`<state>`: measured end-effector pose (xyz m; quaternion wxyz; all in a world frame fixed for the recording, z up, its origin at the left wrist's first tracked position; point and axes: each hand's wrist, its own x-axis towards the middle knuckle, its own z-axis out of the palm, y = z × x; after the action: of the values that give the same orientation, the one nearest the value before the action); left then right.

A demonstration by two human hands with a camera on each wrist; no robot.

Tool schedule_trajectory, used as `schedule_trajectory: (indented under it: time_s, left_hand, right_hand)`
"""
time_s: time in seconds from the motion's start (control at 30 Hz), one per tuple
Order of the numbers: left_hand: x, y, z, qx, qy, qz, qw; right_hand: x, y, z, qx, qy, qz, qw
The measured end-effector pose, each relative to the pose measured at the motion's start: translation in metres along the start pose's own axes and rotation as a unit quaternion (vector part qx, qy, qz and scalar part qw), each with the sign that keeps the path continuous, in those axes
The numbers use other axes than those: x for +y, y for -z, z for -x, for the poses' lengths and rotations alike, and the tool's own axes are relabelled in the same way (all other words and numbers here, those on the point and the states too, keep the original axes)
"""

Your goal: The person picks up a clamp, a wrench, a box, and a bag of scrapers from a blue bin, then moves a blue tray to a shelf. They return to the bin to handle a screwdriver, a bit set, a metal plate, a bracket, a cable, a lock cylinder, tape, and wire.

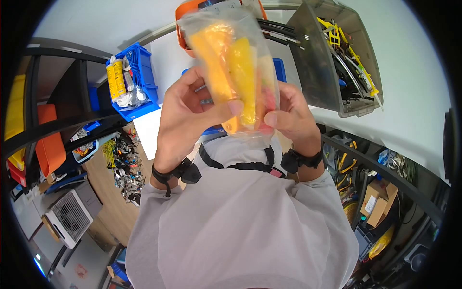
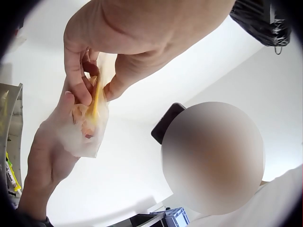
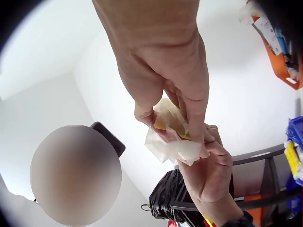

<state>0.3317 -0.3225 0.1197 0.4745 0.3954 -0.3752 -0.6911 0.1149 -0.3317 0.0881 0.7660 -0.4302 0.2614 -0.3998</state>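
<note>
A clear plastic bag (image 1: 260, 62) is held up in front of the person's chest. Inside it show long orange pieces (image 1: 211, 58), a yellow piece (image 1: 243, 77) and something pinkish-red low on the right; the plastic blurs their exact kind. My left hand (image 1: 185, 118) pinches the bag's left side, thumb across its front. On the lower right edge, my right hand (image 1: 296, 118) grips it with the thumb in front and fingers behind. In the right wrist view, the crumpled end of the bag (image 3: 175, 149) sticks out past the right hand's fingers.
Behind the bag are an orange bin (image 1: 182, 33) and part of a blue tray (image 1: 279, 70) on the white table. A blue bin (image 1: 150, 89) with yellow tubes stands left; a grey bin (image 1: 313, 53) with tools stands right. Loose hardware (image 1: 127, 173) lies lower left.
</note>
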Motion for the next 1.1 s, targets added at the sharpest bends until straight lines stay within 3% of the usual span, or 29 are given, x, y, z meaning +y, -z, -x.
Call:
schedule_trajectory:
  time_s: [0.37,0.6,0.87,1.1]
  left_hand:
    - [-0.002,0.007,-0.003,0.019,-0.036,0.002,0.999]
    - [-0.002,0.011,-0.002,0.010,-0.041,-0.004,0.999]
    - [-0.005,0.010,-0.001,0.032,-0.077,-0.024,0.996]
    - [-0.009,0.018,0.000,0.031,-0.121,-0.158,0.980]
  right_hand:
    - [-0.003,0.002,0.001,0.022,-0.051,-0.075,0.996]
    - [0.001,0.008,0.000,0.014,-0.033,-0.075,0.997]
    - [0.002,0.011,0.000,0.048,-0.074,0.044,0.995]
    - [0.003,0.001,-0.001,0.043,-0.022,0.079,0.996]
